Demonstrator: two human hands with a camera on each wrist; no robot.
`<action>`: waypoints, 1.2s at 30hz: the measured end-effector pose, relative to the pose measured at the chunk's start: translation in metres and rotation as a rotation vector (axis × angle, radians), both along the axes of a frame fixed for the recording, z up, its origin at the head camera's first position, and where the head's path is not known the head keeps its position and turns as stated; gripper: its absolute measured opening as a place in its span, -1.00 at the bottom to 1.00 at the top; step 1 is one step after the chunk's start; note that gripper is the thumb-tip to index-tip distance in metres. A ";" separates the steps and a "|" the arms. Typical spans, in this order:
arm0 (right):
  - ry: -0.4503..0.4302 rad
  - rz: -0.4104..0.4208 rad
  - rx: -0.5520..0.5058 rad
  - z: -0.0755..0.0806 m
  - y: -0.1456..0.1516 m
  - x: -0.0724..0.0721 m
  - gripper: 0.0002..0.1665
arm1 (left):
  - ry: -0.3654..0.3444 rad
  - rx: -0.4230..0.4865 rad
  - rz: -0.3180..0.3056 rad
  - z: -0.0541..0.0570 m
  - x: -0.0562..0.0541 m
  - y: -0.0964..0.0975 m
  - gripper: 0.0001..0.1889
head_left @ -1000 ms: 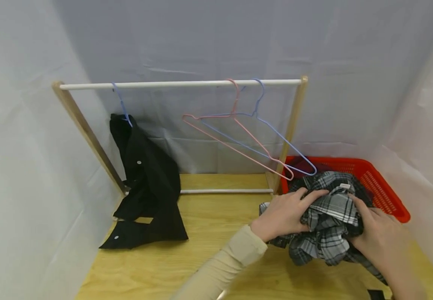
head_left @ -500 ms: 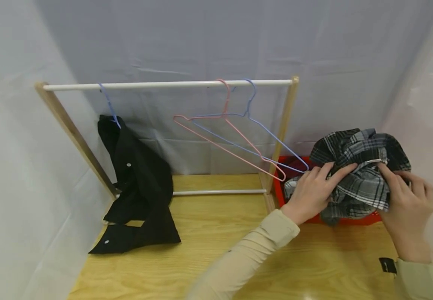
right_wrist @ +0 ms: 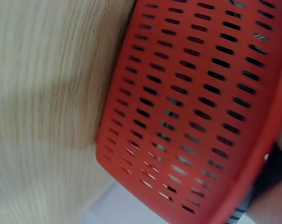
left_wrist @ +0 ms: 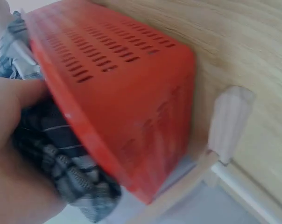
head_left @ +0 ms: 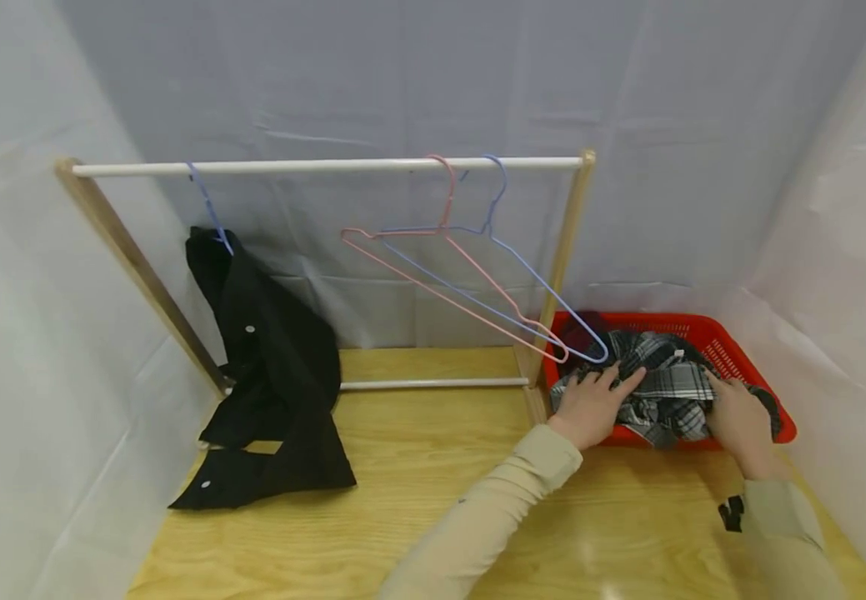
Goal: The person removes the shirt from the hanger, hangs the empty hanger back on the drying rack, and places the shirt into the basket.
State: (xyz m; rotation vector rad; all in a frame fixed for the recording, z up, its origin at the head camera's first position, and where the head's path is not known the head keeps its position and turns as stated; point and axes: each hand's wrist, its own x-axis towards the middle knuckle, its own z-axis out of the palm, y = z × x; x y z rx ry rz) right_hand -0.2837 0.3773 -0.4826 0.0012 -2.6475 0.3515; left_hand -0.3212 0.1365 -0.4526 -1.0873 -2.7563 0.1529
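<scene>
A crumpled black, grey and white plaid fabric garment (head_left: 676, 385) lies bunched in the red slotted plastic basket (head_left: 733, 357). Your bare left hand (head_left: 588, 407) rests on it, fingers spread; your bare right hand (head_left: 744, 423) touches it, whether pinching I cannot tell.

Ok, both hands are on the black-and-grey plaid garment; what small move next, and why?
I'd probably have the right hand tuck the crumpled black-and-grey plaid garment inward and down into the red perforated plastic basket, since the head view shows its near fold lapping over the front rim.
</scene>
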 end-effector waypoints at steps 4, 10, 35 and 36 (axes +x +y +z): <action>-0.265 -0.038 -0.076 -0.001 0.010 -0.004 -0.38 | 0.009 -0.040 0.004 -0.005 -0.002 0.000 -0.27; -0.184 0.018 -0.074 -0.001 0.012 0.001 -0.27 | 0.084 -0.035 -0.026 -0.007 0.001 -0.005 -0.30; -0.127 0.020 0.143 -0.002 -0.031 0.011 -0.58 | -0.074 -0.048 0.019 -0.022 0.026 -0.019 -0.27; -0.136 0.022 0.139 -0.003 -0.031 0.011 -0.58 | -0.074 -0.051 0.023 -0.023 0.026 -0.018 -0.27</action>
